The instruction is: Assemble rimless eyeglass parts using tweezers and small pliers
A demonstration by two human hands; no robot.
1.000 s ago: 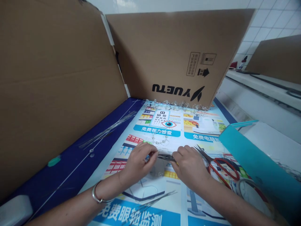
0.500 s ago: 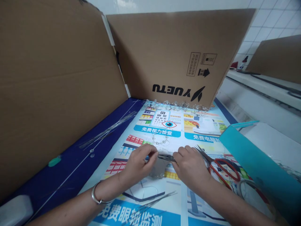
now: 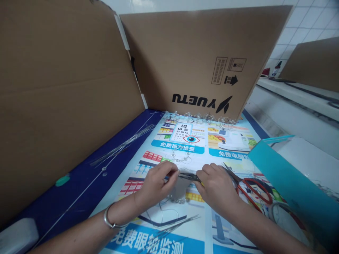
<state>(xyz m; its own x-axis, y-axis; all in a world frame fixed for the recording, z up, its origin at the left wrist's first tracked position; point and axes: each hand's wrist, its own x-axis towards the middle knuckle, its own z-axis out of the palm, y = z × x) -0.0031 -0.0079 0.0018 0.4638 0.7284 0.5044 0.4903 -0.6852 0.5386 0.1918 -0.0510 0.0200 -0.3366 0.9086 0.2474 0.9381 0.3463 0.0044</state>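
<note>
Near the middle of the printed sheet, my right hand (image 3: pixel 217 184) is wrapped round a pair of pliers (image 3: pixel 189 176), whose jaws point left. The jaw tips reach the fingertips of my left hand (image 3: pixel 162 180), which are pinched together on something too small to make out, perhaps thin wire. Just beyond my hands lies a curved strand of clear beads (image 3: pixel 182 160). Below and between them hangs or lies another beaded strand (image 3: pixel 178 201), with a thin wire loop beside it. Red-handled scissors (image 3: pixel 254 190) rest right of my right hand.
Cardboard panels (image 3: pixel 201 53) stand at the back and left. Beaded pieces (image 3: pixel 201 117) line the back panel's foot. Loose wires (image 3: pixel 124 144) lie at left, more wires (image 3: pixel 174 227) in front. A teal box (image 3: pixel 291 180) and a round clear container (image 3: pixel 287 218) are at right.
The pliers' handle shows a little more at my right hand, and their jaws look slightly more apart. My left hand has hardly moved. The whole view has shifted slightly.
</note>
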